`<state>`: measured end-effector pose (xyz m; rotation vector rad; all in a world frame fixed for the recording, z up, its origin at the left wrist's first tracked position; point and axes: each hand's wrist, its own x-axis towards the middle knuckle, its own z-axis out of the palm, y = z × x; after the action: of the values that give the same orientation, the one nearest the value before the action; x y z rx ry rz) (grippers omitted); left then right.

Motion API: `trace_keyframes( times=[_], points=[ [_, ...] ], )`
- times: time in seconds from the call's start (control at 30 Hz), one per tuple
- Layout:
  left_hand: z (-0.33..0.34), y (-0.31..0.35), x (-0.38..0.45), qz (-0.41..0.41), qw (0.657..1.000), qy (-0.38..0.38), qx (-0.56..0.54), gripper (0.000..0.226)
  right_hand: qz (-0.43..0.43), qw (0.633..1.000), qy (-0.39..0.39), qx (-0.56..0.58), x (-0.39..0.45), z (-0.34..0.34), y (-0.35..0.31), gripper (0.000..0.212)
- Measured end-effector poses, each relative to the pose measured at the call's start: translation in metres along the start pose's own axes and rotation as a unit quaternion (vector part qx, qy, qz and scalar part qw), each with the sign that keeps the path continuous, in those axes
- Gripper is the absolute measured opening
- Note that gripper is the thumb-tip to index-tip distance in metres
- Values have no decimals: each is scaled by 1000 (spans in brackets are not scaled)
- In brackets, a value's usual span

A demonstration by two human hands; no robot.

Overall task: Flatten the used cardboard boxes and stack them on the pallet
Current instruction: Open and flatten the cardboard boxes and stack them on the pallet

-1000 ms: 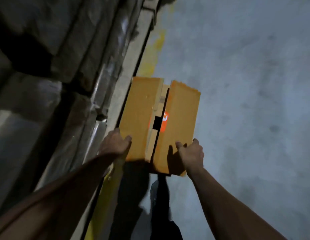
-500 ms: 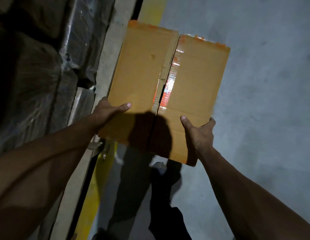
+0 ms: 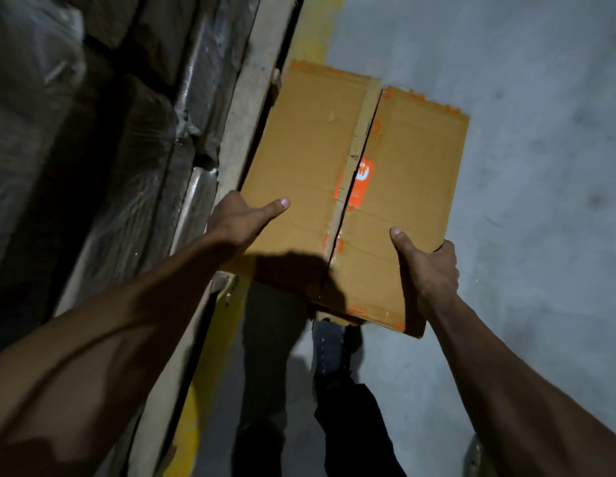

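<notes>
A brown cardboard box point(image 3: 351, 187) is held above the grey floor point(image 3: 540, 166), gripped at its near corners by the left hand point(image 3: 241, 218) and the right hand point(image 3: 427, 266) — thumbs laid on top. Its two top flaps are parted along a centre seam, where orange tape point(image 3: 359, 180) — torn — is seen.
</notes>
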<state>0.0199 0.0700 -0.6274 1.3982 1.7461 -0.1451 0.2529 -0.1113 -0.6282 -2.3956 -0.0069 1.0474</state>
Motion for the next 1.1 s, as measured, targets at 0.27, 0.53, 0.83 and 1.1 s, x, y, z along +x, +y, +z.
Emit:
trace_keyframes(
  times=[0.27,0.53,0.83,1.1],
  points=[
    [-6,-68,-73,28,999,-4,-28,120,-16,1000,14,-11,-89,-29,60,93],
    [-4,-146,-183,31,999,-26,11,131,24,999,26,-5,-197,-47,169,97],
    [42,-238,-297,35,991,-32,123,100,60,998,19,26,-273,-60,319,110],
    [73,-341,-379,35,989,-39,140,100,88,995,12,46,-348,-58,445,110]
  ],
)
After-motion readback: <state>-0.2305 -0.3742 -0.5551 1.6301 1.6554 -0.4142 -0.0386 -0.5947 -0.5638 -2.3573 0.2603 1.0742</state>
